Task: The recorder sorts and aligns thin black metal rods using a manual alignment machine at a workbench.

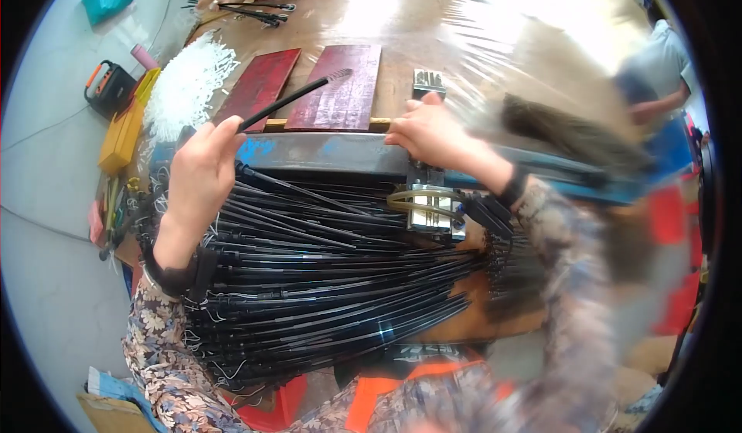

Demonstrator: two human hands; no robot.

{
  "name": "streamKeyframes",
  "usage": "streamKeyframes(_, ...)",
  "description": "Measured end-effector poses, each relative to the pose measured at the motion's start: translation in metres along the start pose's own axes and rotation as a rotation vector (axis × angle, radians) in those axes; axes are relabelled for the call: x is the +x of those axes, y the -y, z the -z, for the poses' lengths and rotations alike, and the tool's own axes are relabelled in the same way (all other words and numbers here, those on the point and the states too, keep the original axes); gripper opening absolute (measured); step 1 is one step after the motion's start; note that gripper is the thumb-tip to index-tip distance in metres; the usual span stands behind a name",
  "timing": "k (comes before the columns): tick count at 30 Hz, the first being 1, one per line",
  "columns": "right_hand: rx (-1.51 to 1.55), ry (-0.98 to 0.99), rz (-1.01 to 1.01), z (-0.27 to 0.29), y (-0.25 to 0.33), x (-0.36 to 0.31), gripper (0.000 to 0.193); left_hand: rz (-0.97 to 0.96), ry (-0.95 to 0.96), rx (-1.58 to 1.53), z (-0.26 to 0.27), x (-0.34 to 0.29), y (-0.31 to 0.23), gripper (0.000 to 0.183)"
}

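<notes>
My left hand [202,172] is closed around a thin black rod [286,104], which tilts up to the right and ends in a blurred grey tip. My right hand [433,133] hovers over a grey steel beam [332,153] with its fingers curled together; whatever they may hold is hidden. Just beyond those fingers is a small metal block [429,81] with dark slots. Below the right wrist, a shiny metal clamp-like fixture [433,210] with a looped yellowish tube sits against the beam. Many long black rods with cable ends [325,278] lie bunched between my forearms.
Two dark red boards [336,85] lie beyond the beam, left of centre. A heap of white short tubes [185,85] is at the far left, near a yellow bin [124,135]. Clear plastic sheeting [502,46] covers the table's far right. Other people are at the far side and right.
</notes>
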State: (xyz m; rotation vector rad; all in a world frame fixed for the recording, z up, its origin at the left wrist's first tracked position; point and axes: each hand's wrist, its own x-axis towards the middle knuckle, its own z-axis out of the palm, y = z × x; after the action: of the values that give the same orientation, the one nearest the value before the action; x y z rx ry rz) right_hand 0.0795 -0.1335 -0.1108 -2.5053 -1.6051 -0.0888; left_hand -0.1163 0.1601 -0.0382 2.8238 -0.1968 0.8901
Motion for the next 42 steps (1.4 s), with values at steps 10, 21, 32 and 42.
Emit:
streamKeyframes(10, -0.436, -0.372, -0.418, 0.027, -0.132, -0.260, 0.004, -0.201, 0.250, 0.003, -0.088, 0.022, -0.014, 0.027)
streamKeyframes(21, -0.389, -0.505, -0.437, 0.007, -0.146, -0.286, 0.011, -0.248, 0.293, -0.231, -0.191, 0.052, -0.056, 0.022)
streamKeyframes(32, -0.407, -0.494, -0.482, -0.011, -0.163, -0.304, 0.013, -0.091, 0.169, -0.552, -0.189, 0.042, -0.063, 0.017)
streamKeyframes(42, -0.278, -0.522, -0.206, 0.009, -0.008, -0.233, 0.027, -0.105, 0.331, -0.242, -0.182, 0.048, -0.076, 0.014)
